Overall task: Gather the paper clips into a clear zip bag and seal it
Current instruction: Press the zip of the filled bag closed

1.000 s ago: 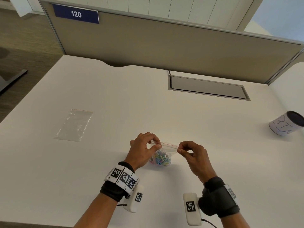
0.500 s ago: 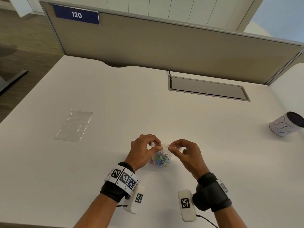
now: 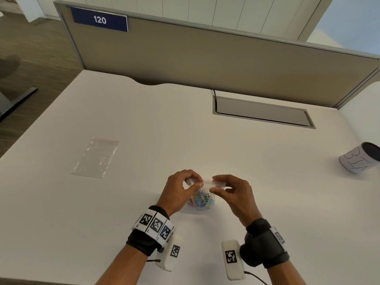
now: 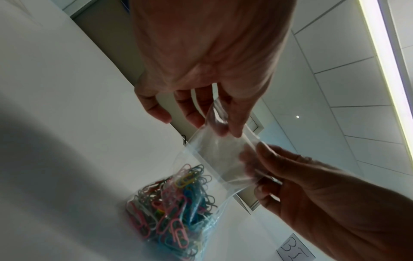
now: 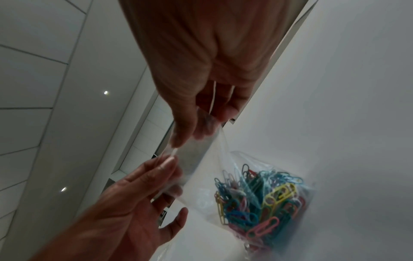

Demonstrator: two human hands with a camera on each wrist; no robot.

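Hands pinching zip bag [image 3: 207, 183] top: right hand [image 3: 231, 194] sliding back out from left hand [image 3: 178, 190], zip strip likely closing over paper clips [image 3: 202, 200].

clear zip bag [image 3: 213, 183] upright, paper clips [image 3: 202, 200] inside

From the head view, the cup [image 3: 360, 158] at the right edge is cut off, its scrawled lettering unreadable. The left hand [image 3: 179, 191] hides the near left corner of the zip bag [image 3: 202, 194], and whether its strip is pressed closed along its length is too fine to tell. In the right wrist view, the paper clips [image 5: 263, 197] blur toward the lower right.
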